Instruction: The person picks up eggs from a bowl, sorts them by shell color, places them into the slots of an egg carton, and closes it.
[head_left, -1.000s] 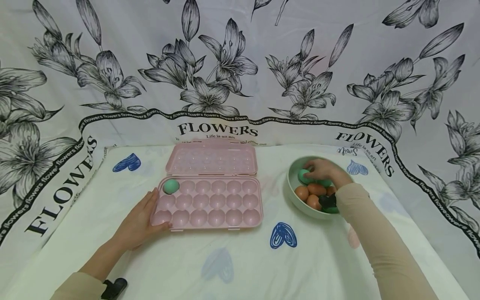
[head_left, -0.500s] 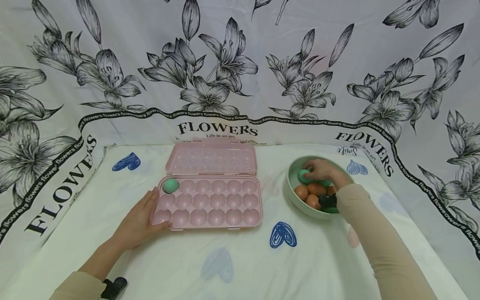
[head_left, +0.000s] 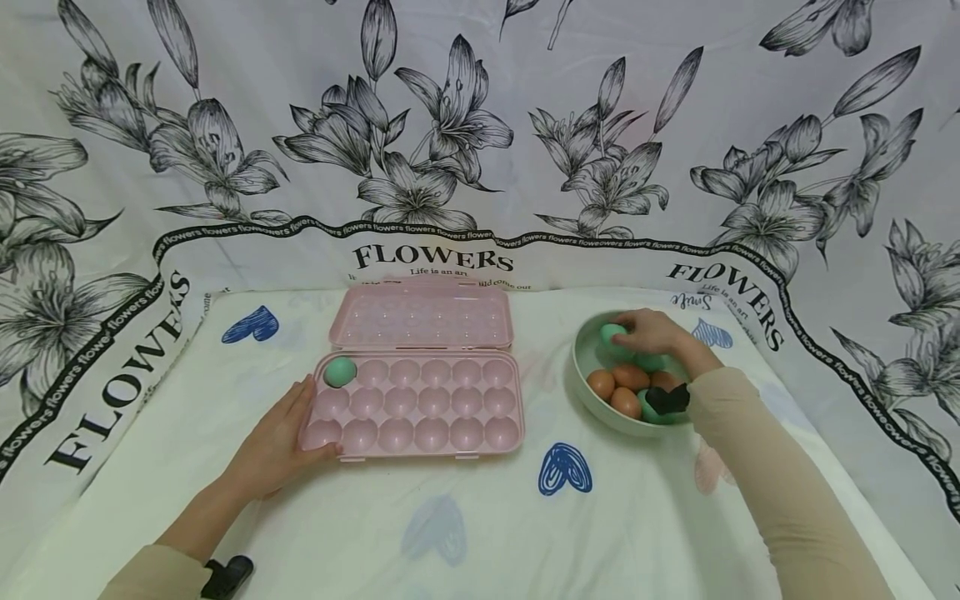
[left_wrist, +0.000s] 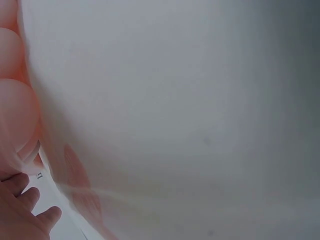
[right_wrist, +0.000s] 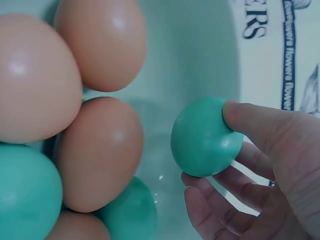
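In the head view my left hand [head_left: 270, 442] rests against the left side of a pink egg carton [head_left: 420, 455], its fingers fairly straight along the side and the thumb at the front corner. One green egg [head_left: 341, 372] sits in the carton's back left cup. My right hand [head_left: 654, 332] pinches another green egg [head_left: 612, 335] over the far part of a pale green bowl [head_left: 592, 405]. The right wrist view shows this held egg [right_wrist: 205, 137] between thumb and fingertips, apart from the other eggs. Brown eggs [head_left: 625, 402] and green eggs [right_wrist: 25, 192] lie in the bowl.
The carton's lid [head_left: 422, 318] lies folded back behind it. White cloth with heart prints [head_left: 565, 470] covers the table, and a flower-printed cloth [head_left: 420, 179] hangs behind. A black wrist strap [head_left: 667, 398] partly covers the eggs in the head view.
My right hand has lifted the green egg slightly and shifted toward the back of the bowl. The left hand and the carton have stayed in place.
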